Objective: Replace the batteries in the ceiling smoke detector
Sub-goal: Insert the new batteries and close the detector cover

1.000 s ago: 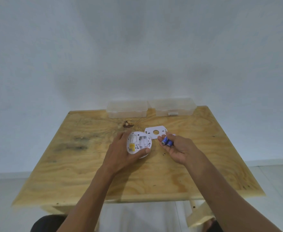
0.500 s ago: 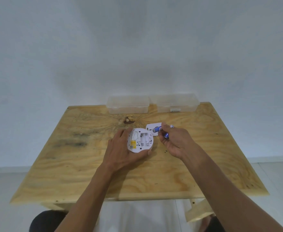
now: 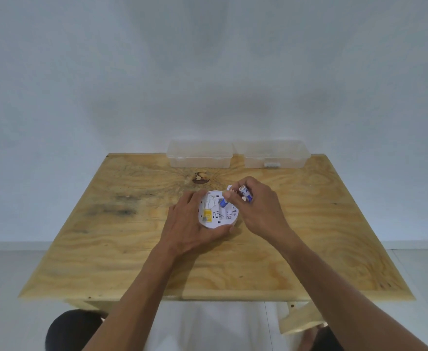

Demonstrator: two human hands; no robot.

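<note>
Cupping smoke detector (image 3: pixel 215 211) on table (image 3: pixel 131 249), left hand (image 3: pixel 190 229) wraps its rim; right hand (image 3: pixel 258 211) just beside, pinching blue batteries (image 3: pixel 245 195), one tipped over detector.

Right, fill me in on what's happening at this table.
A person is fitting batteries into a smoke detector that lies back-up on the wooden table. The left hand steadies the detector by its rim. The right hand lowers one blue battery toward the open compartment, tilted and not yet seated, while gripping a second battery. A white mounting plate is mostly hidden behind that hand. Two clear plastic boxes sit closed at the far edge.
</note>
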